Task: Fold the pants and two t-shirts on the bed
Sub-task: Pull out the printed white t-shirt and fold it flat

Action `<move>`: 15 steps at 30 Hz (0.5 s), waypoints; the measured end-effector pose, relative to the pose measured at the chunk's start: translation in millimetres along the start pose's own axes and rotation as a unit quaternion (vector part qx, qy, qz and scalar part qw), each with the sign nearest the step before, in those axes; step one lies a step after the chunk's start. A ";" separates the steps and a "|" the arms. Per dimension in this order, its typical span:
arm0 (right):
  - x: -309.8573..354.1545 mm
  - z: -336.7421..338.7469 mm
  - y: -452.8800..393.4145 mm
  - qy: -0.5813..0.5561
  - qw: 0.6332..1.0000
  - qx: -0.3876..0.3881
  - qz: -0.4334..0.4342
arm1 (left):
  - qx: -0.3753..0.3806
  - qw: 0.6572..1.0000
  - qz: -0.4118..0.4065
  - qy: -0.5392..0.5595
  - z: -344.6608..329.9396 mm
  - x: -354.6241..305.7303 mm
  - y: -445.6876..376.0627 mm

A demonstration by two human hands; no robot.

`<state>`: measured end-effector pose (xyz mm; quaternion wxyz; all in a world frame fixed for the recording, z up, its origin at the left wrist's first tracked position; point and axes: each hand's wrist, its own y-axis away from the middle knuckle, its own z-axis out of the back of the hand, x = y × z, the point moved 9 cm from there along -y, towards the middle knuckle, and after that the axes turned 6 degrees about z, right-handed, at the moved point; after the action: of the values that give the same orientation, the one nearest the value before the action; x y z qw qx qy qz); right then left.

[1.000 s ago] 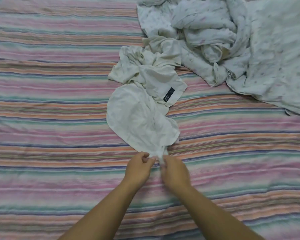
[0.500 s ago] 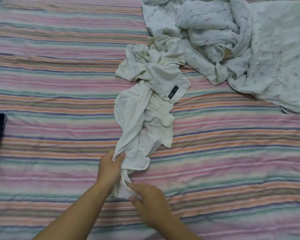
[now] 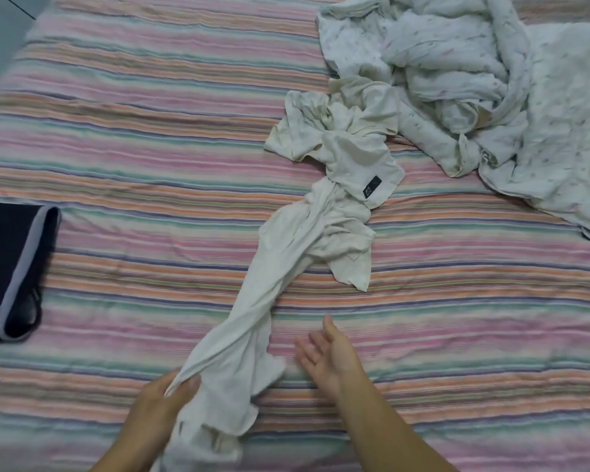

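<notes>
The stretched, twisted cream cotton t-shirt [image 3: 286, 277] runs like a diagonal ridge across the pink, green and orange striped bedsheet [image 3: 150, 158]. Left of that t-shirt lies bare sheet, bounded at the far left edge by a folded dark navy garment with pale trim [image 3: 11, 267]. Right of it is bare sheet too; beyond its far end a rumpled white floral-print blanket [image 3: 491, 80] blocks the way, touching it.

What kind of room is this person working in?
Most likely a bedroom at home. The whole surface is a bed with a striped sheet, a rumpled floral blanket lies on it, and loose laundry such as a cream t-shirt waits for folding.
</notes>
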<state>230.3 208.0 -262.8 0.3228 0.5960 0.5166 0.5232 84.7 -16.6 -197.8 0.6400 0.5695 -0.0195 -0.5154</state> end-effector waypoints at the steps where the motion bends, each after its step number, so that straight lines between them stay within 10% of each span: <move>1: 1.2 -5.7 -0.6 0.003 1.000 0.003 0.005 | -0.005 1.000 0.004 -0.026 15.4 8.4 1.6; 15: 64.0 -57.0 -41.1 0.211 0.968 -0.045 0.125 | -0.200 0.938 -0.025 -0.283 156.1 -17.3 -46.4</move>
<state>159.2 270.8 -268.4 0.1653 0.5166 0.4705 0.6960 -48.5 -107.1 -168.1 0.6957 0.2609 -0.0816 -0.6643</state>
